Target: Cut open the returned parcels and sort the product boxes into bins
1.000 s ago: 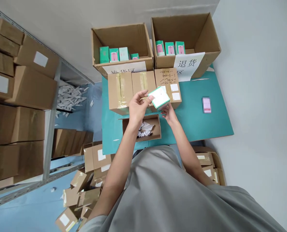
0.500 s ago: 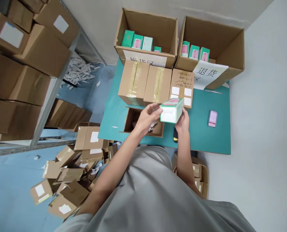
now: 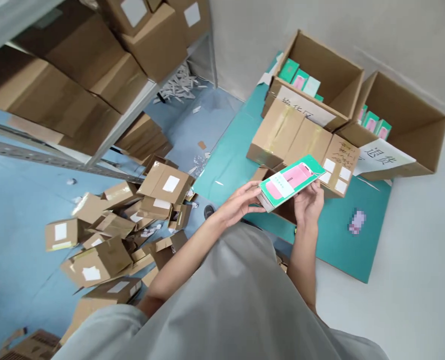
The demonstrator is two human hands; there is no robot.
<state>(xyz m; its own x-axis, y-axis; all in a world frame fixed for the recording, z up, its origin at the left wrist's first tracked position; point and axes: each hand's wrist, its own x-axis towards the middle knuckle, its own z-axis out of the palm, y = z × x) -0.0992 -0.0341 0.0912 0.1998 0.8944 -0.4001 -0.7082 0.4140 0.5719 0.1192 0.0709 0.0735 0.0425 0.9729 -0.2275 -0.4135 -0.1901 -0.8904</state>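
Observation:
Between my two hands I hold a green and white product box [image 3: 292, 182] with a pink picture on its upper face, tilted above the table. My left hand [image 3: 244, 202] grips its lower left end, fingers along the edge. At the right end, my right hand [image 3: 309, 202] is closed on the box, its fingers partly hidden beneath it. Under the box sits an open small carton [image 3: 287, 210], mostly covered. Behind it stand several taped brown cartons [image 3: 277, 131] in a row, one with handwriting and white labels.
Two large open cartons, a left one [image 3: 329, 60] and a right one [image 3: 417, 115], hold similar green boxes at the back of the green table [image 3: 346, 245]. A blurred pinkish item [image 3: 357, 221] lies at right. Shelves with cartons [image 3: 106, 82] and a heap of discarded cartons [image 3: 98, 262] are at left.
My view has swung left, so the table appears further right and tilted. The green box has turned from showing its white end to showing its pink-printed face; both hands still hold it.

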